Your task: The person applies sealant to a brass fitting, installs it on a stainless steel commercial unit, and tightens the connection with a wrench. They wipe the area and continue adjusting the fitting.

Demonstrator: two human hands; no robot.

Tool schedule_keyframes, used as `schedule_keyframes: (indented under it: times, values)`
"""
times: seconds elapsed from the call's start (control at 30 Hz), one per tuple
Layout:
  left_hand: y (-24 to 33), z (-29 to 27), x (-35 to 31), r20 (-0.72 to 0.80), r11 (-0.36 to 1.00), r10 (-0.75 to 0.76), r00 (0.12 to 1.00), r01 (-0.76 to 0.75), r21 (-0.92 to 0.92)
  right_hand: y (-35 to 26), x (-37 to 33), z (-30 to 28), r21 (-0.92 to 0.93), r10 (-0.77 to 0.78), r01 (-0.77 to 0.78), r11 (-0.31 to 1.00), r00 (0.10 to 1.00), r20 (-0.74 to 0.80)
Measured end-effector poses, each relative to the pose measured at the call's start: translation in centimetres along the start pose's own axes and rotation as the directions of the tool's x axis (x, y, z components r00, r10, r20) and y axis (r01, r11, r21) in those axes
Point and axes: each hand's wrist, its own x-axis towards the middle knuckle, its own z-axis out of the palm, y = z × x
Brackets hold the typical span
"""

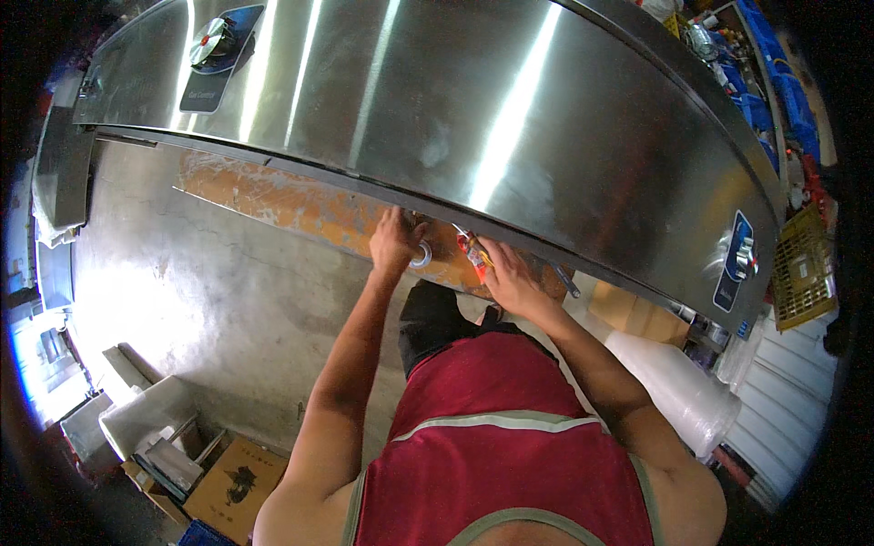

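Observation:
A large brushed-steel appliance panel (410,100) with a control knob near each end fills the upper view. My left hand (393,244) reaches to its lower edge with fingers curled; what they pinch, if anything, is hidden. Beside that hand is a pale ring (421,255), possibly a tape roll. My right hand (512,278) is closed on a red-and-orange-handled hand tool (473,257), its metal tip toward the panel's underside. The tool's exact kind is unclear. Below both hands runs a worn brown board (282,202). A dark rod (564,278) sticks out right of my right hand.
Cardboard boxes (235,487) and wrapped parts stand at lower left on the concrete floor (218,291). To the right lie a plastic-wrapped roll (678,391), another cardboard box (633,311) and a yellow crate (803,268). Blue bins (792,100) line a shelf at upper right.

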Motion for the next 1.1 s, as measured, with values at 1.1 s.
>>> schedule_keyframes:
  times: [1.1]
  values:
    - [-1.2, 0.3, -7.9, -0.266, 0.782, -0.336, 0.904, 0.11, -0.614, -2.6, -8.4, -1.2, 0.452, 0.153, -0.149, 0.879, 0.988, 0.029]
